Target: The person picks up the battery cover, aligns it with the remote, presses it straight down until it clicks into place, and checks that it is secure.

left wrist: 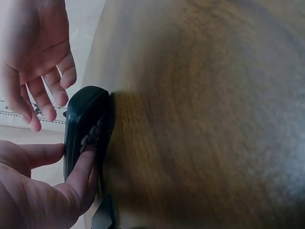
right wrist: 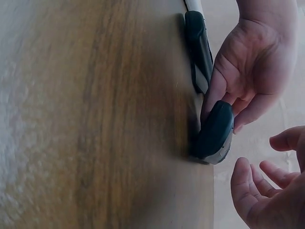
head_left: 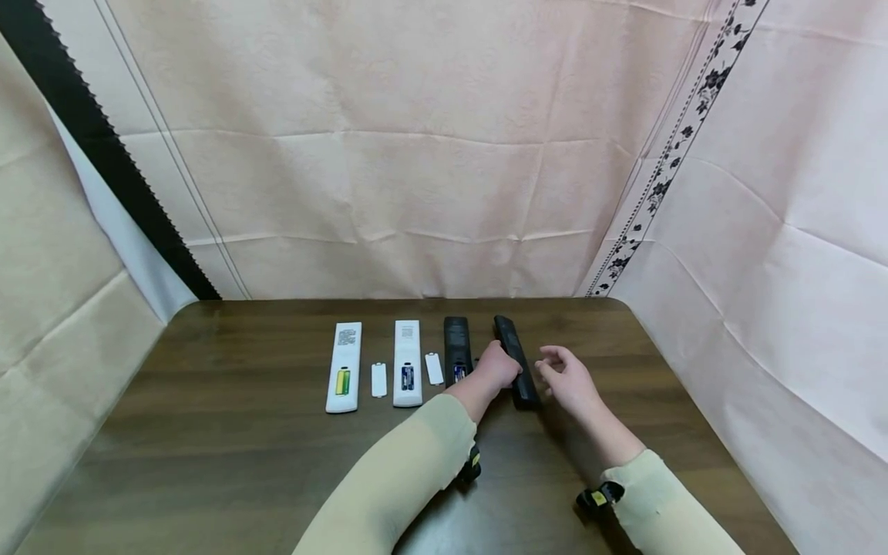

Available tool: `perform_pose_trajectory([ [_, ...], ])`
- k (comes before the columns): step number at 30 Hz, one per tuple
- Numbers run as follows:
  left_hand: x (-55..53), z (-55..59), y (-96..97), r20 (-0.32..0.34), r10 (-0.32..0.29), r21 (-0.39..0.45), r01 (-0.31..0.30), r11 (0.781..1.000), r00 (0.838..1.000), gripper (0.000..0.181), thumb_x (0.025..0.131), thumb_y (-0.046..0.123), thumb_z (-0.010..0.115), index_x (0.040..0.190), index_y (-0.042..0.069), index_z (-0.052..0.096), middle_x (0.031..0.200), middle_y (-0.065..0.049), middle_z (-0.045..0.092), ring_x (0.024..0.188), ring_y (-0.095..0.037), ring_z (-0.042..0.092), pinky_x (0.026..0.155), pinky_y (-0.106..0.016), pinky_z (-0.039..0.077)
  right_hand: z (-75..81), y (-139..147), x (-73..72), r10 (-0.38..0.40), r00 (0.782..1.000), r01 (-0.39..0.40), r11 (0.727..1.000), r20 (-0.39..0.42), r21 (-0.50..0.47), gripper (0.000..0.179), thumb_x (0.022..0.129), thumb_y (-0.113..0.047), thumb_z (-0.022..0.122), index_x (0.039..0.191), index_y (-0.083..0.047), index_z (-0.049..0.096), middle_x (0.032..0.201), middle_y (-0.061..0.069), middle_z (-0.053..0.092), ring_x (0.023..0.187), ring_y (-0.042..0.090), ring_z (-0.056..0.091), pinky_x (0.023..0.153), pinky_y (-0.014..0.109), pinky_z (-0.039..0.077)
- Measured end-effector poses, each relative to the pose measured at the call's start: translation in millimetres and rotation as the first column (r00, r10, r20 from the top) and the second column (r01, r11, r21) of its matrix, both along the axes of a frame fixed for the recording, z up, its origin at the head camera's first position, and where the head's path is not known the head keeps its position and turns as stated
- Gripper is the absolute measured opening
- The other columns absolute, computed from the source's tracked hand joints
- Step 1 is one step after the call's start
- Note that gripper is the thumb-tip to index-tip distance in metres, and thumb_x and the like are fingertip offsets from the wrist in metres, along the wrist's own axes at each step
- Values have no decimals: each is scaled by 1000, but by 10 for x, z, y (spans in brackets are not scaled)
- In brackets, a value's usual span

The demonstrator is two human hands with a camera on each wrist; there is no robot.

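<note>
My left hand point(head_left: 496, 365) pinches a black remote control point(head_left: 512, 361) between thumb and fingers. In the left wrist view the thumb lies on one side of the remote point(left wrist: 78, 119) and a fingertip presses its button side. Tilted up on its edge, the remote point(right wrist: 217, 133) appears to be at the tabletop in the right wrist view. My right hand point(head_left: 570, 379) is just right of it, fingers loosely bent, holding nothing. Left of my left hand lies another black remote point(head_left: 456, 343), face down, batteries showing in its compartment; my left wrist partly hides its lower end.
Two white remotes lie face down further left: one point(head_left: 344, 351) shows a yellow-green battery, the other point(head_left: 407, 347) dark blue batteries. A white battery cover point(head_left: 378, 380) and a second white cover point(head_left: 434, 368) lie beside them. Patterned cloth point(head_left: 416, 193) hangs behind the brown table point(head_left: 208, 447).
</note>
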State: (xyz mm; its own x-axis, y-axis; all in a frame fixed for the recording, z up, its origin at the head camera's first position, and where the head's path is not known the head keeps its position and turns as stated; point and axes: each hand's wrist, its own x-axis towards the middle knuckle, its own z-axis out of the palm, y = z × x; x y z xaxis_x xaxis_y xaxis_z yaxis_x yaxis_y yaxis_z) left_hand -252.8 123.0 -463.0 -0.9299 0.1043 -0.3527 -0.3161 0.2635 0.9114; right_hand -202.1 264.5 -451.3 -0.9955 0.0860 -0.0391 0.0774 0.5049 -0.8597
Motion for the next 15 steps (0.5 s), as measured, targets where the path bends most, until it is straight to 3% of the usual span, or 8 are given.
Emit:
perform_pose_trajectory([
  [9, 15, 15, -4, -66, -26, -92, 20, 996, 997, 72, 91, 2, 66, 154, 4, 30, 147, -20, 46, 127, -31, 51, 98, -42, 47, -15, 31, 10, 7, 1000, -7, 1000, 1, -15, 38, 101, -14, 52, 136, 0, 50, 116, 18, 59, 96, 35, 60, 73, 44, 56],
  [11, 8, 27, -5, -56, -31, -101, 26, 995, 998, 72, 92, 3, 65, 154, 5, 30, 147, -20, 46, 125, -31, 53, 95, -41, 50, -17, 41, 14, 8, 1000, -8, 1000, 6, -17, 38, 101, -14, 51, 137, 0, 50, 117, 18, 59, 97, 35, 59, 74, 43, 56],
  [15, -26, 34, 3, -21, -41, -103, 38, 994, 999, 71, 93, 4, 64, 155, 8, 30, 146, -20, 47, 113, -30, 60, 73, -37, 57, -17, 60, 20, 9, 1000, -9, 1000, 9, -21, 38, 102, -15, 51, 137, 0, 50, 118, 18, 60, 98, 36, 59, 75, 44, 56],
])
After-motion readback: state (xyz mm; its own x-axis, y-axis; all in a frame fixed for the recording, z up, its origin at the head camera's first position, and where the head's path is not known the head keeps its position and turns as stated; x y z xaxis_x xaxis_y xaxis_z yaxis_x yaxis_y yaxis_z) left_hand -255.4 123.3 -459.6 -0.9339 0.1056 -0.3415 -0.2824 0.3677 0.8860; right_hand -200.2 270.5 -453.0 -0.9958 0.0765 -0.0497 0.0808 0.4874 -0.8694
